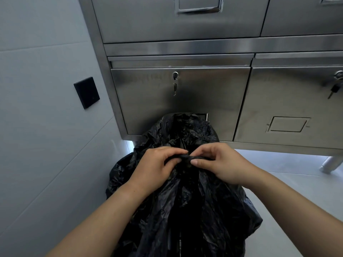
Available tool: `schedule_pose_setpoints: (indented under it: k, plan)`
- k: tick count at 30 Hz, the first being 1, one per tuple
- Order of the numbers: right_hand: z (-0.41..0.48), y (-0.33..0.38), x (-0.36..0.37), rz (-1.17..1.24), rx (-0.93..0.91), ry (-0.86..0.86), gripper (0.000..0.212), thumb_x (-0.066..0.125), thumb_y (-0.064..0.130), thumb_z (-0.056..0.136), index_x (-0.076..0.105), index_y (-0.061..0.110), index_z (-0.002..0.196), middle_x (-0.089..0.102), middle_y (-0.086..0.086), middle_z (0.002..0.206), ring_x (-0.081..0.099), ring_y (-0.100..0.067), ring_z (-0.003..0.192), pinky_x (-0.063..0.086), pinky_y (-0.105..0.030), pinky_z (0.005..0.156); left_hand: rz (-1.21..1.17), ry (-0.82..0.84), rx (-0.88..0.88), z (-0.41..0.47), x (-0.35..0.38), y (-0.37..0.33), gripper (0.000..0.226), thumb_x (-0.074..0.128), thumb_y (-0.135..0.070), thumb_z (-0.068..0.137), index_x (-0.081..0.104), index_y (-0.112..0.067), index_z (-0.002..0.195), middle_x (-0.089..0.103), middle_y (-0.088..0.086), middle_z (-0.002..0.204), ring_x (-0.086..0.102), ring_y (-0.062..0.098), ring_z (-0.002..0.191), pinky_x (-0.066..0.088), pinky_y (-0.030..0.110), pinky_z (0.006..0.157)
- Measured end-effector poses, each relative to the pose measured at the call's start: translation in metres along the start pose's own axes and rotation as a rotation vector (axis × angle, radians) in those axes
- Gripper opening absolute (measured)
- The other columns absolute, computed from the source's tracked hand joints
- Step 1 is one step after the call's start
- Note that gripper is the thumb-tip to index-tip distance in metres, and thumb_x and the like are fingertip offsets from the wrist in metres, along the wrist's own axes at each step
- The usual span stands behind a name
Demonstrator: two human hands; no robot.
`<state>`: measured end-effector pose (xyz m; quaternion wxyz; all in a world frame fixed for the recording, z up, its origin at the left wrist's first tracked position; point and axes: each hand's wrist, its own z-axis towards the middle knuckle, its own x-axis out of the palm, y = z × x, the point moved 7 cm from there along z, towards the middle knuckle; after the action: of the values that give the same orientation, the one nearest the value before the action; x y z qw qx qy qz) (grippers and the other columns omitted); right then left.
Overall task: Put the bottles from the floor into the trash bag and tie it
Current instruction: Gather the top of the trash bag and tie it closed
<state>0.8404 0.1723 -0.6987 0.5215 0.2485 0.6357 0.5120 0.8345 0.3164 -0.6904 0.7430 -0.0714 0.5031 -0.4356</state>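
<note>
Both hands, left hand (157, 164) and right hand (220, 162), pinch the black trash bag's (185, 210) gathered neck before a steel cabinet (185, 101).

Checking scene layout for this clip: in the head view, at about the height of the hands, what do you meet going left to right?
Tiled wall → left hand → twisted neck of the black trash bag, pinched by both hands → right hand → cabinet leg.
</note>
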Motion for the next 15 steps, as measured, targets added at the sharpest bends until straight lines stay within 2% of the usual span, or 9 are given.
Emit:
schedule_pose_setpoints:
  k: [4, 8, 12, 15]
  plan:
    - [-0.002, -0.004, -0.005, 0.284, 0.067, -0.052, 0.018, 0.063, 0.005, 0.084, 0.058, 0.016, 0.097, 0.069, -0.011, 0.080, 0.063, -0.018, 0.073, 0.049, -0.033, 0.077, -0.038, -0.016, -0.010, 0.000, 0.002, -0.007, 0.029, 0.065, -0.009, 0.084, 0.069, -0.021, 0.110, 0.071, -0.004, 0.102, 0.059, 0.000, 0.099, 0.042, 0.008, 0.088]
    - [-0.006, -0.008, -0.007, 0.424, 0.111, -0.099, 0.017, 0.062, 0.003, 0.084, 0.059, 0.015, 0.096, 0.070, -0.011, 0.077, 0.066, -0.017, 0.066, 0.054, -0.028, 0.069, -0.130, 0.006, -0.084, -0.003, 0.008, -0.008, 0.028, 0.064, -0.016, 0.086, 0.068, -0.025, 0.112, 0.069, -0.009, 0.106, 0.058, -0.006, 0.101, 0.041, 0.008, 0.090]
    - [-0.006, -0.008, -0.009, 0.345, 0.089, -0.140, 0.016, 0.063, 0.006, 0.084, 0.058, 0.015, 0.096, 0.068, -0.011, 0.078, 0.063, -0.022, 0.070, 0.051, -0.037, 0.074, -0.260, -0.049, -0.193, -0.007, 0.011, -0.008, 0.028, 0.071, -0.035, 0.078, 0.069, -0.030, 0.106, 0.069, -0.016, 0.101, 0.059, -0.013, 0.096, 0.039, 0.001, 0.081]
    - [-0.007, -0.005, -0.008, 0.283, 0.061, -0.137, 0.017, 0.065, 0.006, 0.083, 0.059, 0.018, 0.094, 0.068, -0.004, 0.074, 0.062, -0.018, 0.070, 0.049, -0.037, 0.076, -0.248, -0.060, -0.208, -0.006, 0.012, -0.008, 0.032, 0.076, -0.038, 0.071, 0.070, -0.029, 0.102, 0.070, -0.018, 0.096, 0.060, -0.013, 0.092, 0.040, 0.001, 0.079]
